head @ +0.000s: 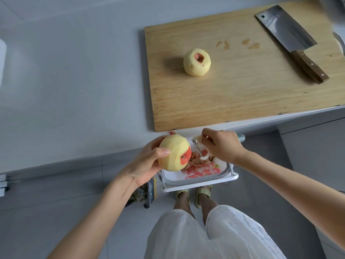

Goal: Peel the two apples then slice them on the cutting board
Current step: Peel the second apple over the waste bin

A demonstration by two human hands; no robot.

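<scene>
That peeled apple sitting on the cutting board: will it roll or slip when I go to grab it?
Probably slippery: the peeled apple is bare flesh nearly all over. Being round, it may roll if nudged, though it sits on the cutting board with its dimpled end up. Likely firm, since it holds its round shape.

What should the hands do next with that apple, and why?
Probably flick the peel strip off the peeler, held by the right hand, into the tray of peels below. The strip clings to the blade, and the apple in the left hand has a red patch of skin left to shave.
</scene>
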